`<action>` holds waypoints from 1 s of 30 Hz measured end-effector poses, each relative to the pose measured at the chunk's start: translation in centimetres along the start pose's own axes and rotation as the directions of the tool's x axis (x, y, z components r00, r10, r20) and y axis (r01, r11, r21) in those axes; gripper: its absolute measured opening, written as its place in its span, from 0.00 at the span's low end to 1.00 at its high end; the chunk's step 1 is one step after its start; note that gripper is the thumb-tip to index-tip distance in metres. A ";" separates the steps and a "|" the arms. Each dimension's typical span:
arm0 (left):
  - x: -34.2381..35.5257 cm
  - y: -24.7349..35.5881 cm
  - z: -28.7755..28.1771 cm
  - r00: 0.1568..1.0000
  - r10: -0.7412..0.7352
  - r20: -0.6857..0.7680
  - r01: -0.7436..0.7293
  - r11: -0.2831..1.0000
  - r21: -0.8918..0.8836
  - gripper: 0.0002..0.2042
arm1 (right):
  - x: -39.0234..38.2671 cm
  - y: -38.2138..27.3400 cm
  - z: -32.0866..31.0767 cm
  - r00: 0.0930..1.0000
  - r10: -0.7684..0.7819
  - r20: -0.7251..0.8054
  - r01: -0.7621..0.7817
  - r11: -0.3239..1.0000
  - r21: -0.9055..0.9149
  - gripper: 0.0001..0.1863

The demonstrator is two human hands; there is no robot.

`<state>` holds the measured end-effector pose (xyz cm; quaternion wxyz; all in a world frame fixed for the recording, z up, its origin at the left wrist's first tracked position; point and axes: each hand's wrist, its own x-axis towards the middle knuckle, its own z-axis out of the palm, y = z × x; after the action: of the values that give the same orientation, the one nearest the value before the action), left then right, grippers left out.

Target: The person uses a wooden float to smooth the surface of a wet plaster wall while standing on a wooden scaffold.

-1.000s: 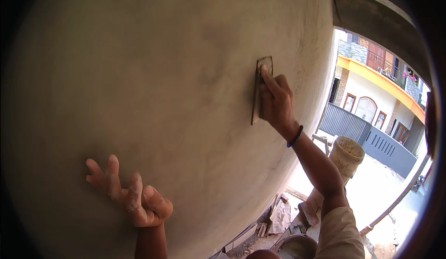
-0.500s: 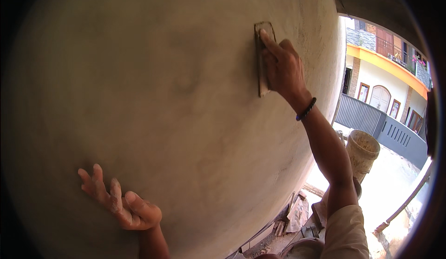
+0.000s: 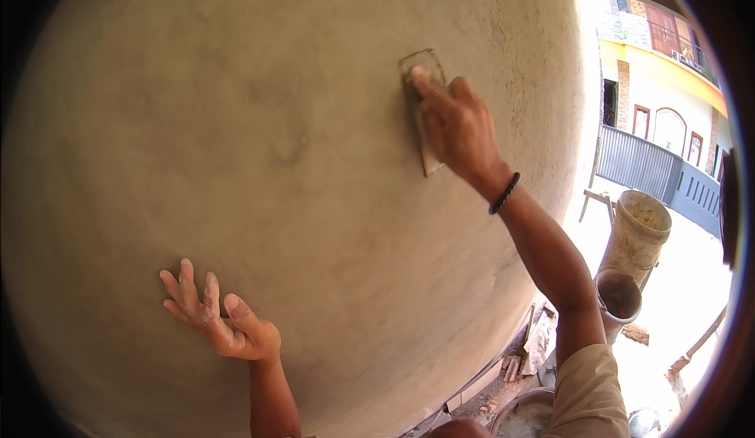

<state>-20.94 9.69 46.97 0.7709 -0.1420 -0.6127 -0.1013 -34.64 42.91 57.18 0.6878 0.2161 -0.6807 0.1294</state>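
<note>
A large plastered wall (image 3: 275, 171), smooth with darker mottled patches, fills most of my view and bulges in the fisheye picture. High on it, right of centre, my right hand (image 3: 460, 131) grips a flat rectangular trowel (image 3: 431, 163) laid against the plaster, its index finger stretched toward the tool's top end. Lower left, my left hand (image 3: 224, 316), pale with dust on the fingers, is spread open at the wall with nothing in it; whether every fingertip touches is unclear. A dark bracelet circles my right wrist.
To the right, a tall dirty bucket (image 3: 637, 241) stands by a smaller bucket (image 3: 618, 300), with a wooden stand behind. Broken boards and rubble (image 3: 535, 344) lie along the wall's foot. Beyond the sunlit ground are a grey metal fence (image 3: 637, 151) and a yellow-trimmed house (image 3: 629, 68).
My right hand and the trowel rose, then shifted left and slightly down. My left hand dipped, then came back up and rightward, still open. The view shifted, showing more of both buckets.
</note>
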 end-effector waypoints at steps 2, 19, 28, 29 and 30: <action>0.1 -0.5 -0.2 1.000 0.006 0.012 -0.006 1.000 -0.003 0.14 | 1.7 -2.8 -0.2 0.999 -0.034 -0.009 0.033 0.998 -0.060 0.23; -0.2 -0.4 -0.1 1.000 0.005 -0.004 -0.005 1.000 -0.006 0.15 | 3.5 -4.4 0.8 0.995 -0.097 -0.028 0.095 0.994 -0.050 0.22; -0.1 0.4 -0.1 0.999 0.004 -0.035 -0.004 1.000 -0.006 0.15 | 20.3 13.3 0.1 0.982 0.189 0.006 -0.187 0.977 -0.104 0.19; -0.2 0.5 -0.2 0.999 -0.002 -0.033 0.002 1.000 -0.004 0.16 | 18.6 13.9 0.0 0.958 0.284 0.044 -0.278 0.955 -0.101 0.18; -0.3 0.7 -0.2 0.999 -0.001 -0.038 0.001 1.000 -0.005 0.16 | 15.9 14.6 0.1 0.955 0.297 0.019 -0.293 0.950 -0.112 0.19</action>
<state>-20.62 10.23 46.54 0.7819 -0.1417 -0.5977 -0.1061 -41.00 53.73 74.68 0.6593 0.0768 -0.7234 0.1899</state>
